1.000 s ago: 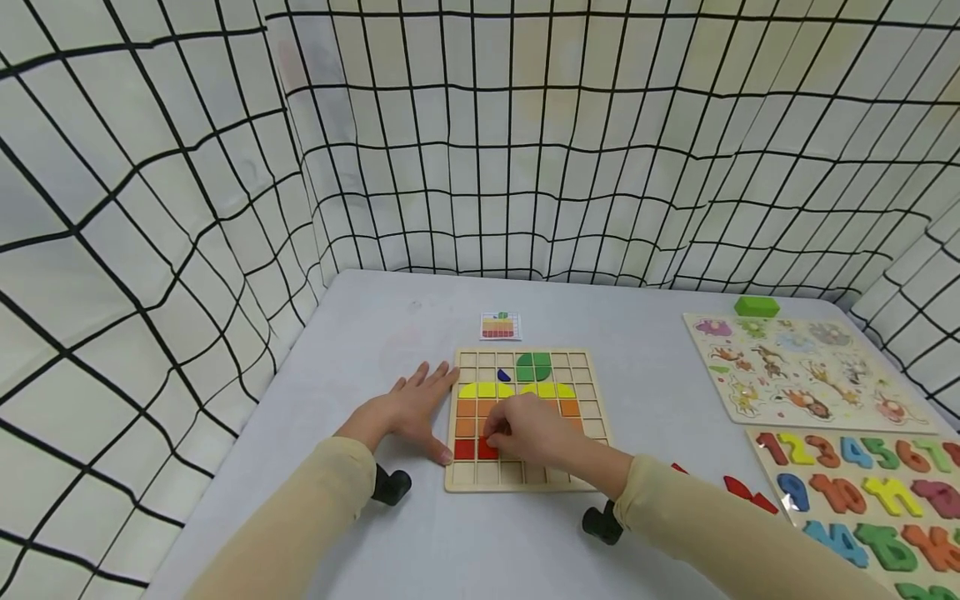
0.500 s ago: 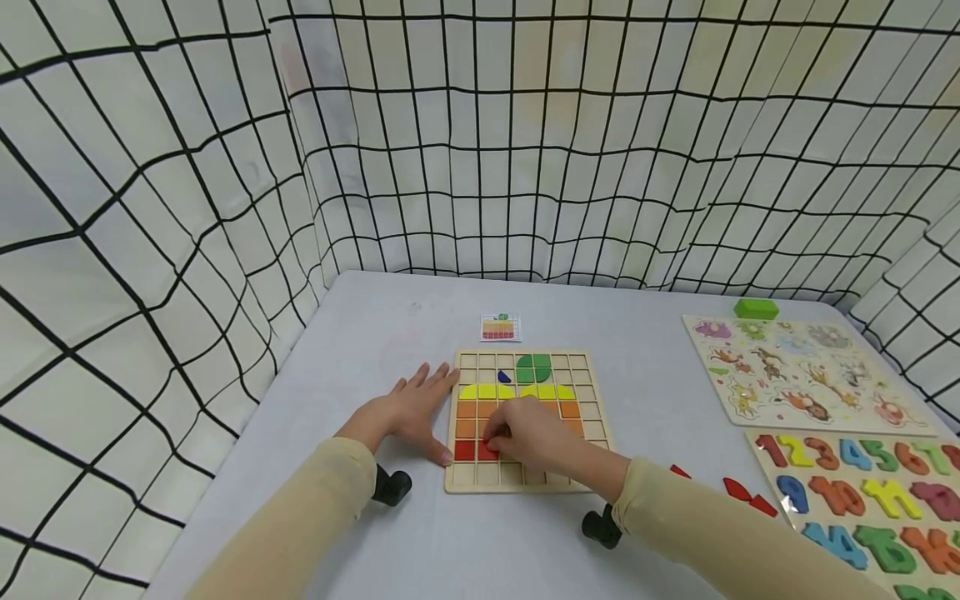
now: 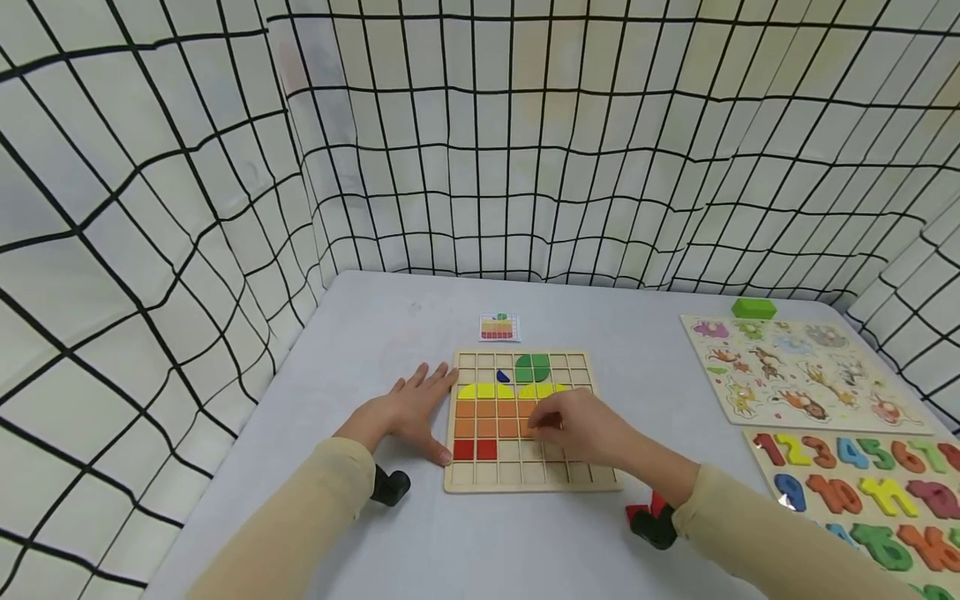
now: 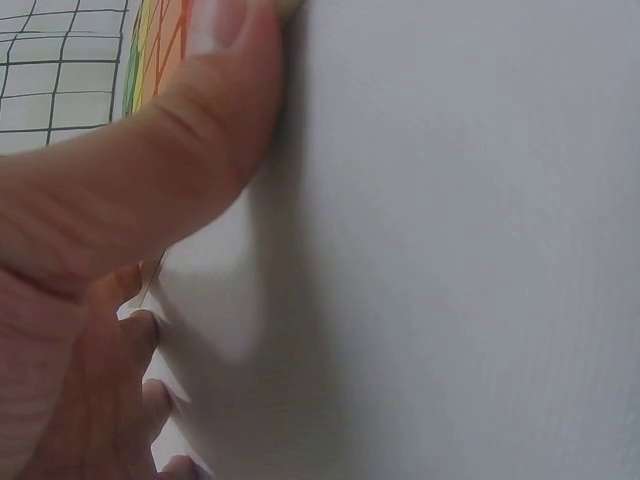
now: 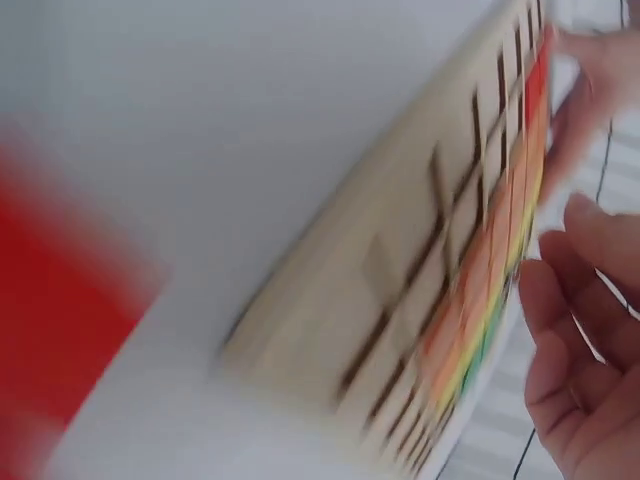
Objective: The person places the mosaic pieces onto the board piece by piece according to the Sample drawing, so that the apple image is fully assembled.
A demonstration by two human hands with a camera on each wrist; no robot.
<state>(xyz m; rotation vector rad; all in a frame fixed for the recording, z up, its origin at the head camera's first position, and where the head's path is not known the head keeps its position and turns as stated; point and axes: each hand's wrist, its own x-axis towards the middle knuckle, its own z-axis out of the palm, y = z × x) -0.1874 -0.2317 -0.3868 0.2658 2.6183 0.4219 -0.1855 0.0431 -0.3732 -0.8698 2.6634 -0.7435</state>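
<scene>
A wooden grid board (image 3: 592, 481) lies flat on the table with coloured tiles in its squares. Two red square tiles (image 3: 476, 450) fill the left of one row, below orange tiles (image 3: 476, 418) and yellow rounded tiles (image 3: 483, 391). Near the top sit green tiles (image 3: 532, 367) and a small dark blue piece (image 3: 503, 377). My left hand (image 3: 408, 412) rests spread at the board's left edge, thumb touching it, as the left wrist view also shows. Over the board's right side is my right hand (image 3: 573, 425), fingers loosely bent and nothing between them in the right wrist view.
A small printed card (image 3: 499, 327) lies behind the board. Red pieces (image 3: 639, 510) are partly hidden by the right wrist's camera. At the right lie an animal puzzle board (image 3: 802, 375), a number puzzle board (image 3: 847, 450) and a green block (image 3: 753, 308). Black netting surrounds the table.
My right hand has let go of the second red tile, which now lies in its square, and has moved right across the board. My left hand has stayed put.
</scene>
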